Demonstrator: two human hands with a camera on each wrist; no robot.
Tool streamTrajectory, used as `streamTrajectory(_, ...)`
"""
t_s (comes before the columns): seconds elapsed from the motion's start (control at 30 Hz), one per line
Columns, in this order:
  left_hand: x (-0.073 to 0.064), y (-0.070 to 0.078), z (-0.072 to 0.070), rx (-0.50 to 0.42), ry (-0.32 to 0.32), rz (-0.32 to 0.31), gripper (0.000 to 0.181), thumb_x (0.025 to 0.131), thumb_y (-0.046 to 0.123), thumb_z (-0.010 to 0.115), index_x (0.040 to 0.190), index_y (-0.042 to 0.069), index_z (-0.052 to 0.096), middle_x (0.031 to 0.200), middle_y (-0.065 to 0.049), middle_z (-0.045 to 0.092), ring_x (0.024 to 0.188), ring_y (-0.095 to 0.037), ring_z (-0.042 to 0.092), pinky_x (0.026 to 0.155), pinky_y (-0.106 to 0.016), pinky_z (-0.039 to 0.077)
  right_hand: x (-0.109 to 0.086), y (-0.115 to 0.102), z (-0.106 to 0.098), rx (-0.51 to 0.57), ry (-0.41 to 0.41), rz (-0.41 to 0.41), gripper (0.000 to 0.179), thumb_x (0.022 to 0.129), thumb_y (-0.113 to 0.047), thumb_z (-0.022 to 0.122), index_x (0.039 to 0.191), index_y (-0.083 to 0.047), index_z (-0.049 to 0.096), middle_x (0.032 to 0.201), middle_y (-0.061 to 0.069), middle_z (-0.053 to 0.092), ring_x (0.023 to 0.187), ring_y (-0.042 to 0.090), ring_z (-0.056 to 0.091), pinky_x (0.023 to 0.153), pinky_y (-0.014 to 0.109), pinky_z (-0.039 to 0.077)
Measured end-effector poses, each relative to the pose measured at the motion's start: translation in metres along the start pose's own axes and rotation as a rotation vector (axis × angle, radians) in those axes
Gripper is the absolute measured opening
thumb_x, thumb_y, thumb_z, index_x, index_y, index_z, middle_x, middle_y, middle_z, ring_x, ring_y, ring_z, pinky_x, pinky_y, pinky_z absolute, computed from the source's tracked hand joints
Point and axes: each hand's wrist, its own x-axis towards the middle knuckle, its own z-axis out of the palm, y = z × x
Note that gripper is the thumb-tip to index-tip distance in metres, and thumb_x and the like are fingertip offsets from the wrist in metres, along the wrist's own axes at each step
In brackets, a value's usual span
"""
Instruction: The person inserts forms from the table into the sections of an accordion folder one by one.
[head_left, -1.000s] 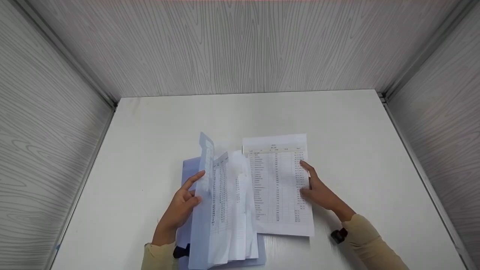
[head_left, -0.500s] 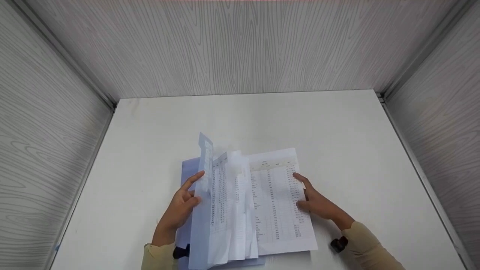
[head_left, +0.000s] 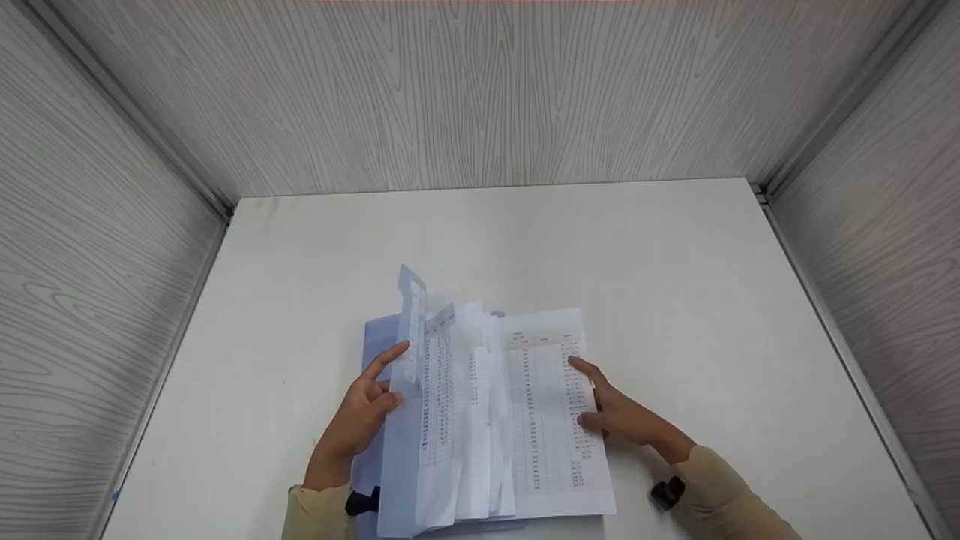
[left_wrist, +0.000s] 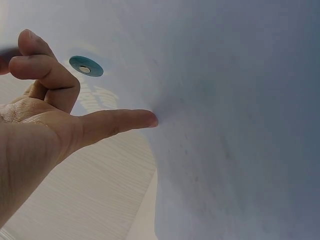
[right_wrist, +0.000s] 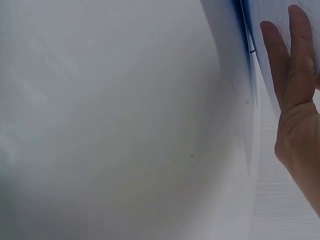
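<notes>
A translucent light-blue document folder [head_left: 381,330] lies partly folded open, its front flap raised at a steep tilt. My left hand [head_left: 358,417] props up that flap [left_wrist: 225,140] from outside. In the left wrist view one straight fingertip [left_wrist: 150,119] presses into the plastic; other fingers curl beside a round teal snap button [left_wrist: 86,66]. Several printed sheets [head_left: 442,412] stand fanned inside. My right hand [head_left: 619,411] pinches the right edge of a printed table sheet [head_left: 551,420], thumb on top and other fingers below. The sheet's left edge is hidden behind the fanned papers.
All this sits near the front of a white table [head_left: 645,255]. Wood-grain panels stand behind [head_left: 480,90] and at both sides. A black wrist device [head_left: 666,493] hangs under the right sleeve [head_left: 727,487].
My right hand has moved left and toward me with the printed sheet, sliding its left side in behind the other papers at the folder. My left hand has stayed in place.
</notes>
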Motion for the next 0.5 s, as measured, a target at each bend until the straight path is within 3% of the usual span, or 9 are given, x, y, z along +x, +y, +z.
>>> streamTrajectory(0.5,0.000,0.001,-0.001,-0.014,-0.020,0.023,0.070,0.092,-0.003,0.046,0.152,0.003,0.011,0.125,-0.031,0.053,0.101,-0.034,0.067,0.081,-0.038,0.056,0.038,-0.013,0.021,-0.083,-0.039,0.022,0.089,0.091,-0.002,0.054,0.153,-0.036,-0.001,0.133,0.023,0.045,0.092,0.024,0.067,0.072,0.033,0.053)
